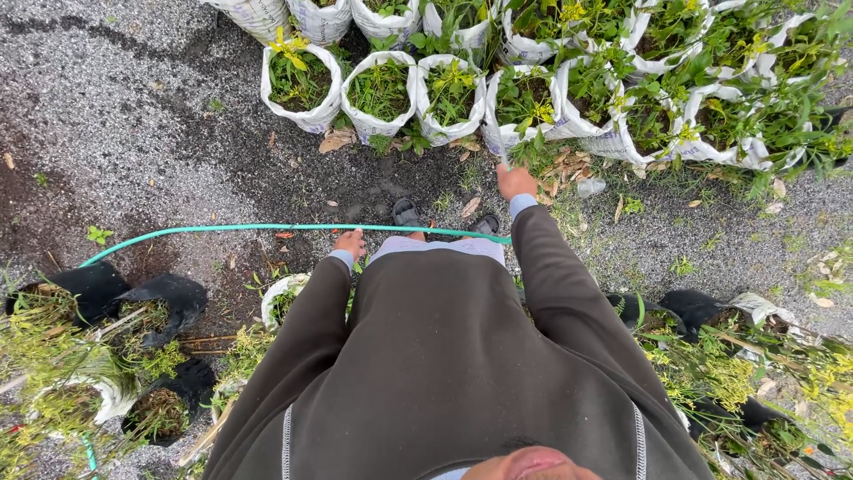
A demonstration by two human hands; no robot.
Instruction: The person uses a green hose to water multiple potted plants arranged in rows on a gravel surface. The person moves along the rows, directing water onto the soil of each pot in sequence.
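Note:
My left hand (351, 242) is low at my side, fingers curled on a green hose (222, 228) that runs across the wet gravel from the left. The hose passes behind my right sleeve. My right hand (515, 181) reaches forward in a fist, apparently around the hose's hidden end. A thin pale line rises from the fist toward white grow bags (451, 93) of green plants with yellow flowers. The bags stand in rows just beyond that hand. My dark brown sweater fills the lower middle of the view.
My sandalled feet (406, 212) stand on the gravel (133, 116). Black grow bags (169, 298) with plants crowd the lower left, and more black bags (693, 307) sit at the lower right. Dry leaves (564, 167) and a clear bottle (589, 187) lie near the white bags.

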